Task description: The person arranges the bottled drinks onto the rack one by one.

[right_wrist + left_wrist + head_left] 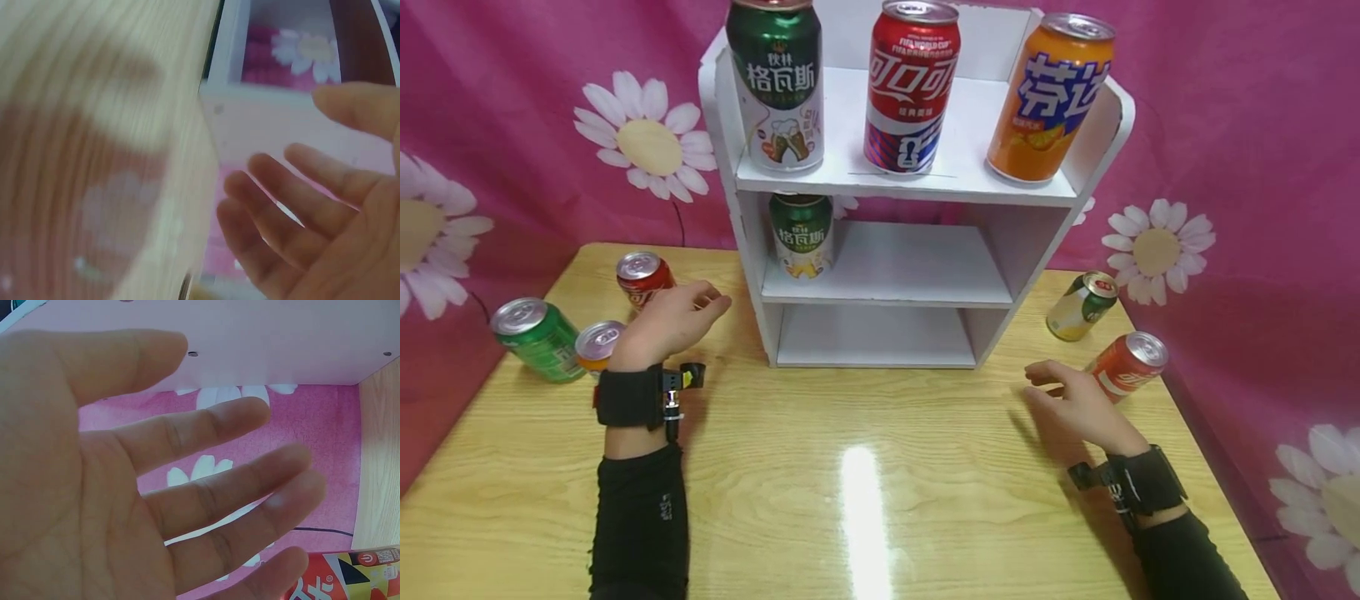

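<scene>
My left hand (673, 321) hovers over the table's left side with nothing in it. Its fingers are spread and loosely extended in the left wrist view. Close behind it stands a red soda can (642, 282), and an orange can (597, 340) is partly hidden by the wrist. A green can (546, 343) is farther left. On the other side, my right hand (1082, 404) is also empty, fingers relaxed in the right wrist view. Beside it a red cola can (1126, 364) is partly covered by the hand; a green-and-yellow can (1081, 307) stands behind.
A white three-level shelf (887, 298) stands at the table's back. Its top holds a green-and-white can (778, 92), a red cola can (912, 92) and an orange can (1048, 100). A green can (802, 237) sits on the middle level. Pink flowered cloth (1225, 125) surrounds the table.
</scene>
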The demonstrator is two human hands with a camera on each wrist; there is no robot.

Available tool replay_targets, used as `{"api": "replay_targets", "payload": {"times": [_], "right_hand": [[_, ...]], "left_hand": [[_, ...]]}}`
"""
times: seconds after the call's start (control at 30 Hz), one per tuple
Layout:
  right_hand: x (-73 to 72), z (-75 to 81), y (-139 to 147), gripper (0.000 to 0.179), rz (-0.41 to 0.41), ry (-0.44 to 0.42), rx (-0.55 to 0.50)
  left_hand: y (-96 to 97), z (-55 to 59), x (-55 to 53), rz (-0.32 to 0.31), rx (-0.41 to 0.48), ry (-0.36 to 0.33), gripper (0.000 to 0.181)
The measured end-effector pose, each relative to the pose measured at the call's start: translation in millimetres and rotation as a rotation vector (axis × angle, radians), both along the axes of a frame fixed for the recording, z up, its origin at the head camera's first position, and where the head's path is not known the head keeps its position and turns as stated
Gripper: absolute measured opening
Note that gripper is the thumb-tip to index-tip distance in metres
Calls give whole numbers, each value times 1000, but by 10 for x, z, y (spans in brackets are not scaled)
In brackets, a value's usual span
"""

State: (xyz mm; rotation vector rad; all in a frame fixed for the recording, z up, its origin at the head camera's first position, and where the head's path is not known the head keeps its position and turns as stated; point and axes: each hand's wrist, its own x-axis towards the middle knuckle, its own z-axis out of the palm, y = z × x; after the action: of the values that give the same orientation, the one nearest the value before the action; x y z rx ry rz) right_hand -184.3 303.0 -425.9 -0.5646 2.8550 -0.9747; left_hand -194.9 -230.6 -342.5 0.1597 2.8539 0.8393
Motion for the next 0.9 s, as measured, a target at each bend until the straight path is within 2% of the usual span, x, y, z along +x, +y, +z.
{"api": "replay_targets", "payload": {"times": [0.3,0.43,0.57,0.73,0.8,0.9], "right_hand": [[121,4,515,28,0,-55,71],[149,3,728,24,-14,-124,118],[153,34,935,41,-114,-224,205],[134,72,1137,70,-264,-284,308],[108,47,1182,75,-293,-291,255],[57,-29,1214,81,-303,-274,90]], "left_hand": [[9,23,6,-6,1,11,54],[13,15,11,0,4,3,55],[12,15,16,10,8,-6,55],[4,15,18,14,5,-11,55],[5,20,16,13,3,-13,55],[4,23,12,11,2,-10,55]]}}
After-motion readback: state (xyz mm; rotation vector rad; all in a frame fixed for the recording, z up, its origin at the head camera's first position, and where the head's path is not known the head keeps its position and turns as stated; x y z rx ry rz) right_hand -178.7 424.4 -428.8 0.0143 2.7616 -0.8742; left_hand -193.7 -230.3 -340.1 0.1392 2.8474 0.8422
